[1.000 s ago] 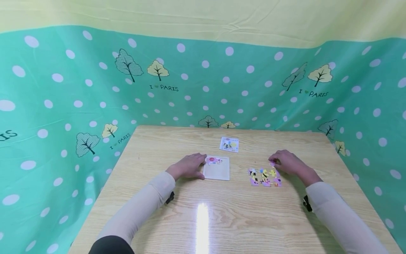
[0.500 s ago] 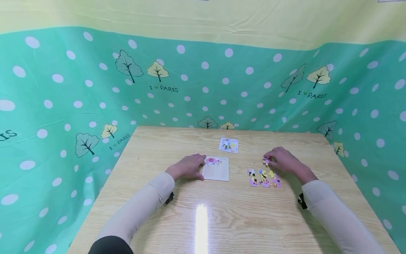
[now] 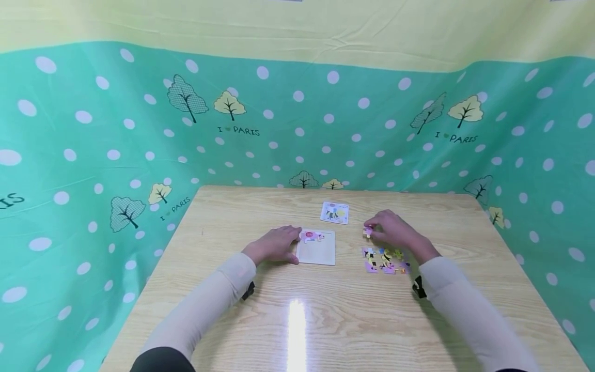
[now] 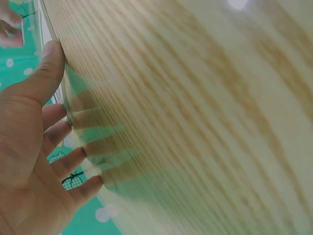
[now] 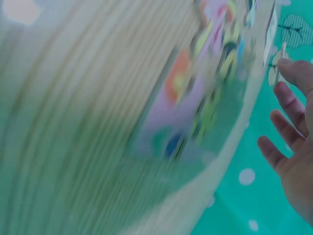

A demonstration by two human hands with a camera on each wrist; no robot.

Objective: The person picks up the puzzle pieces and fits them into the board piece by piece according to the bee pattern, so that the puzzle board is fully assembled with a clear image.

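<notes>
My right hand [image 3: 392,229] pinches a small pink jigsaw piece [image 3: 368,232] between thumb and fingertips, raised off the table. In the right wrist view the piece [image 5: 280,66] shows edge-on as a thin strip. Below that hand lies a group of loose jigsaw pieces [image 3: 384,261], pink and yellow with black marks. My left hand [image 3: 277,244] rests at the left side of a square white puzzle tray [image 3: 321,254], touching its edge with spread fingers and thumb [image 4: 49,61]. A few pink joined pieces [image 3: 311,236] sit along the tray's top left.
Behind the tray lies a square picture card [image 3: 334,213] with a bee-like figure. The wooden table [image 3: 353,315] ends at a green dotted curtain [image 3: 297,129] at the back and sides. A bright light reflection lies in front of the tray.
My right hand has lifted the pink jigsaw piece from the back of the loose group and carried it left toward the tray. My left hand has stayed at the tray's edge.
</notes>
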